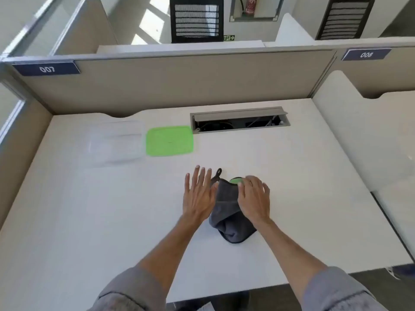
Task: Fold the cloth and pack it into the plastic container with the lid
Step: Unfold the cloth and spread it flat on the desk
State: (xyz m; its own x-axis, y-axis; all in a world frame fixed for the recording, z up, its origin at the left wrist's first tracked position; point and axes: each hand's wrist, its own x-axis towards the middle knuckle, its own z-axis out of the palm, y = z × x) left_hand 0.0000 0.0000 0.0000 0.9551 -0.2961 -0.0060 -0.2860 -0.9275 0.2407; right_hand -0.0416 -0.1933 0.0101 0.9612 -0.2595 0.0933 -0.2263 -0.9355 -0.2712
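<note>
At the near middle of the white table (292,176), one item in hand, entered as follows

Left hand (198,198): open and flat, fingers spread and pointing away from the person, lying along the left edge of the cloth; it grips nothing, and whether the palm presses on the fabric or on the bare table beside it cannot be told

Right hand (254,197): palm down on the right side of the cloth, fingers loosely curved over the top, pressing rather than pinching; nothing is closed in it

Cloth (226,212): dark grey, bunched into a narrow, uneven bundle between the two hands; a bright green face shows at the far end under the right fingertips, and a small dark loop (219,172) sticks out at the far left corner. Judged soft, light and limp; it will sag and open out if lifted by one point, and is not fragile. Best taken at two corners or edges at once, or scooped from both sides once folded tight; the loop is a poor hold, since the folds would drop open

Container (116,143): clear plastic, open, far left on the table, well apart from the cloth; hard to make out against the white surface

Lid (169,141): green, flat, just beside the container on its right

Cable hatch (239,120): open, beyond the lid

Status, as judged: folding unfinished, packing not yet begun
</note>
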